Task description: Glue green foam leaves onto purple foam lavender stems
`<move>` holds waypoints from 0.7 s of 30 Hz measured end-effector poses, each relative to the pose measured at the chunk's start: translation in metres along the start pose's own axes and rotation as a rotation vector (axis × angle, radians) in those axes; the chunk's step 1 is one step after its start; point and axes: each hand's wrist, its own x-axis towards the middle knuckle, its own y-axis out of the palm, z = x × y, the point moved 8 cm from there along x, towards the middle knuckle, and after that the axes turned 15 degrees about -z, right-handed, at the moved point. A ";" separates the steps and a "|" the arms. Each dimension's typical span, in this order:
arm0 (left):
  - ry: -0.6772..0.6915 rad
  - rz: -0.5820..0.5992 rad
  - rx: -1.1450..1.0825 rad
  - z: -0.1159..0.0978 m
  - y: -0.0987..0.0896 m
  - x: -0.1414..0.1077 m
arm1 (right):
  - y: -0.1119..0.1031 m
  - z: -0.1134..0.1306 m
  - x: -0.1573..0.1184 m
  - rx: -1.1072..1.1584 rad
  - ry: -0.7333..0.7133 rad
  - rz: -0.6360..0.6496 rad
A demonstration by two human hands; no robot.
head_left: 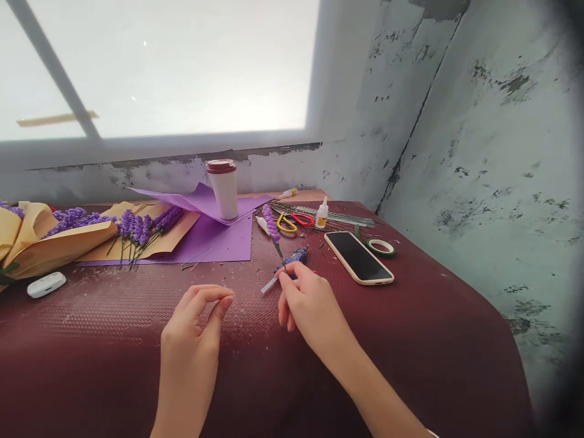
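Above the dark red table, my right hand [303, 298] pinches the stem of a purple flower [271, 222], whose head points up and away from me. Beyond those fingers lies a blue object [296, 257], partly hidden, with a pale translucent strip [269, 285] at its left. My left hand [198, 319] is closed in a pinch, thumb against forefinger, left of my right hand; whatever its fingertips hold, if anything, is too small to make out. Several purple flowers [137, 228] with dark stems rest on brown paper [176, 238] at the left.
A lidded cup [224, 191] stands on purple paper [232, 243]. Scissors [287, 223], thin wires [347, 218] and a glue bottle [322, 213] lie or stand behind a phone [360, 258] and green tape [381, 247]. A white case [46, 285] sits far left.
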 end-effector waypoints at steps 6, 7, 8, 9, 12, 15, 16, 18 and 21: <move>-0.110 0.089 -0.008 0.014 0.003 0.000 | 0.051 0.028 0.012 0.001 -0.113 0.131; -0.124 0.091 0.011 0.016 0.004 0.000 | 0.052 0.029 0.011 -0.015 -0.131 0.116; -0.136 0.094 0.039 0.019 0.004 0.000 | 0.051 0.028 0.010 -0.032 -0.146 0.097; -0.146 0.102 0.071 0.022 0.005 0.001 | 0.049 0.026 0.010 -0.046 -0.160 0.077; -0.157 0.134 0.167 0.030 0.007 0.002 | 0.039 0.025 0.008 -0.074 -0.211 0.020; -0.138 0.155 0.253 0.034 0.012 0.006 | 0.023 0.027 0.006 -0.098 -0.261 -0.043; -0.132 0.158 0.288 0.035 0.014 0.008 | 0.015 0.026 0.004 -0.109 -0.266 -0.072; -0.113 0.177 0.388 0.034 0.020 0.010 | -0.003 0.020 0.001 -0.132 -0.255 -0.151; -0.020 0.266 0.625 0.025 0.037 0.009 | -0.034 0.005 -0.003 -0.171 -0.240 -0.283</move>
